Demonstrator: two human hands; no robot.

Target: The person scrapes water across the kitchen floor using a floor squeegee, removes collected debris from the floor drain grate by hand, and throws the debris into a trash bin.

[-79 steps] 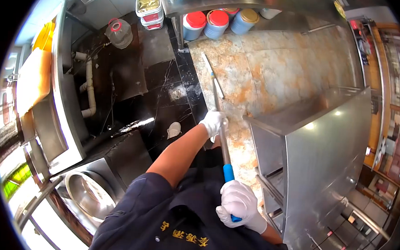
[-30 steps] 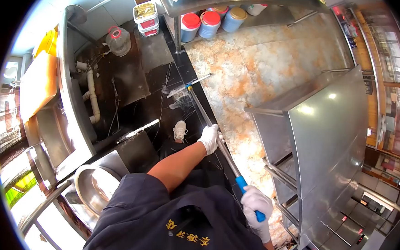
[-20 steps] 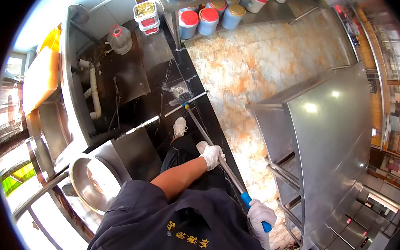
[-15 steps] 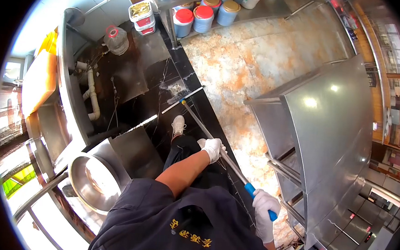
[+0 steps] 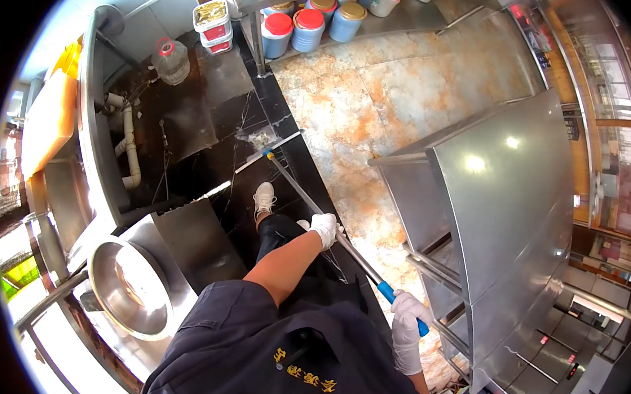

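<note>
The left grip (image 5: 324, 230) is closed around the metal pole of the squeegee (image 5: 298, 187), the right grip (image 5: 410, 322) around its blue handle (image 5: 385, 291). The squeegee's blade (image 5: 284, 143) lies across the black floor (image 5: 305, 166), near the patterned floor (image 5: 409, 80)

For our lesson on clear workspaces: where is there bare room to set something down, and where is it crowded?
Widest: the mottled floor between the jars and the steel cabinet. Smaller: the dark floor between the white pipe and the squeegee. Crowded: among the jars, and along the squeegee, gripped by the left hand and right hand.
</note>
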